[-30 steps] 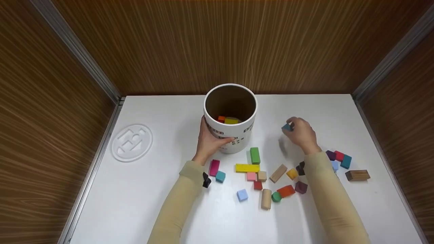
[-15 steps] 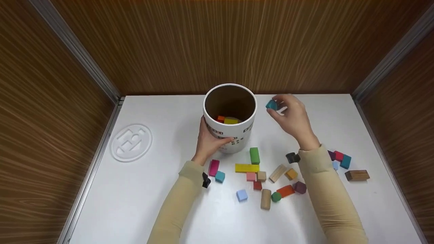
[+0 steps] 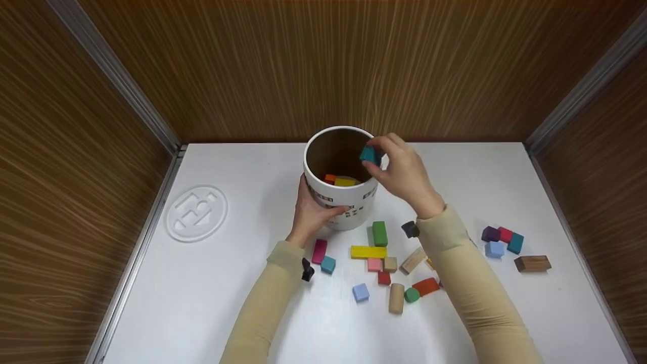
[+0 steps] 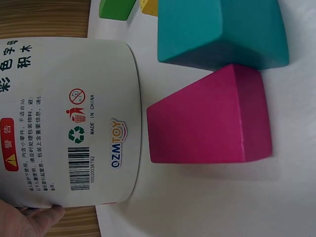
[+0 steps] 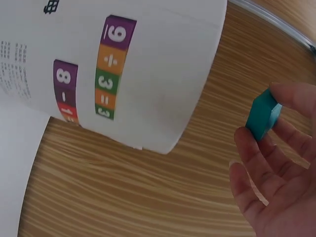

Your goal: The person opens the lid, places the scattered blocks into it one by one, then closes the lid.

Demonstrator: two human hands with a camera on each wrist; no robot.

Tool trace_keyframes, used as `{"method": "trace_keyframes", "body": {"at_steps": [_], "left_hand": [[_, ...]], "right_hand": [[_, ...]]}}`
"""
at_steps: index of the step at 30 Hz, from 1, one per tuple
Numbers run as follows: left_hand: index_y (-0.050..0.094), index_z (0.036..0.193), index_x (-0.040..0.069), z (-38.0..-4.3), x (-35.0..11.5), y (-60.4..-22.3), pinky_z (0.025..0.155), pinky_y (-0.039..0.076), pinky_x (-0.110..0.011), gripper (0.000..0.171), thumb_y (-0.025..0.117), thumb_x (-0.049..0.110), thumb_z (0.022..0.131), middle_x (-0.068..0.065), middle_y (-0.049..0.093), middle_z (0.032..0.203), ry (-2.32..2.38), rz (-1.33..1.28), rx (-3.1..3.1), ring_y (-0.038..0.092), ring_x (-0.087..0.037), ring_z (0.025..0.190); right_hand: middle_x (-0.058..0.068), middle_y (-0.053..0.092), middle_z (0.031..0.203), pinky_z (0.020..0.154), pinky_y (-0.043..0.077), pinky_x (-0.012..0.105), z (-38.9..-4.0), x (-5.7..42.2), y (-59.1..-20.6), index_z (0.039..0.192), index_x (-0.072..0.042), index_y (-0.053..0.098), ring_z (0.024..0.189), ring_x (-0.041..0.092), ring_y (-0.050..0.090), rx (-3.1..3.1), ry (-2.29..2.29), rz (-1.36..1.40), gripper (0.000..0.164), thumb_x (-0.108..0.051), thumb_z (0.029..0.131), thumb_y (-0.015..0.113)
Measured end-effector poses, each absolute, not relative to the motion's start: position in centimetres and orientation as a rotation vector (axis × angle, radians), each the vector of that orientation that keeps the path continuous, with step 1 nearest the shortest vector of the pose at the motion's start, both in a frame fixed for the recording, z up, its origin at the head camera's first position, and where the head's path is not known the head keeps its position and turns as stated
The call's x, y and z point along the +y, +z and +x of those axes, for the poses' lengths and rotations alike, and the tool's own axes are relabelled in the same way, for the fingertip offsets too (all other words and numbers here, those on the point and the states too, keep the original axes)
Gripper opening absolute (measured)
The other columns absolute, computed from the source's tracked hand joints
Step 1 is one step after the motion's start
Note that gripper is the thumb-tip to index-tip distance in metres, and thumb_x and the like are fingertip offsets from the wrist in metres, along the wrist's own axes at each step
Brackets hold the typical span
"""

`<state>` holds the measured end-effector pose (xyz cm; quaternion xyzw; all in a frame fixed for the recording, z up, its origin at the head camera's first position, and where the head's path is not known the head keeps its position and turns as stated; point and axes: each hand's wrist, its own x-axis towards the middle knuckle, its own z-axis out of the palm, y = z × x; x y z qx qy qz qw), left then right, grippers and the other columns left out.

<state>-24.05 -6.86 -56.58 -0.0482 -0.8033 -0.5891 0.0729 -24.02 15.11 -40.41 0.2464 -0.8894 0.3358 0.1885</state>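
Nearest, a natural-wood cylinder (image 3: 397, 298) lies on the white table (image 3: 167, 308) just beside a green round block (image 3: 412, 294); the right sleeve (image 3: 470, 273) is best kept high over these. Farther on, the left hand (image 3: 310, 215) curls round the left side of the white printed canister (image 3: 349, 221), thumb across its front; firm, even pressure should keep it upright. The right hand (image 3: 404, 174) pinches a teal block (image 3: 368, 154) between thumb and fingertips at the mouth's right side. Centring the block before loosening would avoid clipping the edge. Deeper inside sits a yellow block (image 3: 345, 182).
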Motion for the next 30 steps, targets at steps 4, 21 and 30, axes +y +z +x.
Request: {"method": "trace_keyframes", "body": {"at_steps": [4,21,30], "left_hand": [[0.009,0.154,0.035,-24.1,-6.8,-56.6,0.116,0.026,-0.042,0.126,0.086,0.062,0.058,0.003,0.028,0.154,-1.757,-0.123,-2.435,0.030,-0.010,0.137],[0.008,0.152,0.042,-24.1,-6.9,-56.6,0.116,0.025,-0.041,0.129,0.089,0.062,0.054,0.007,0.028,0.154,-1.714,-0.112,-2.439,0.029,-0.010,0.138],[0.011,0.155,0.027,-24.2,-7.1,-56.8,0.115,0.027,-0.041,0.129,0.091,0.056,0.057,-0.003,0.029,0.154,-1.726,-0.160,-2.420,0.031,-0.011,0.137]], "right_hand": [[0.009,0.058,0.110,0.082,0.056,0.036,-24.4,14.6,-40.9,0.121,-0.006,0.062,0.093,0.022,0.061,-2.535,0.905,0.705,0.036,-0.015,0.089,0.074],[0.011,0.054,0.120,0.090,0.051,0.045,-22.9,19.2,-43.4,0.124,-0.006,0.060,0.109,0.027,0.055,-2.554,0.864,0.515,0.040,-0.010,0.087,0.075],[0.015,0.052,0.121,0.089,0.050,0.053,-20.5,24.5,-46.3,0.128,-0.006,0.057,0.111,0.034,0.054,-2.625,0.894,0.320,0.044,-0.008,0.087,0.074]]}}
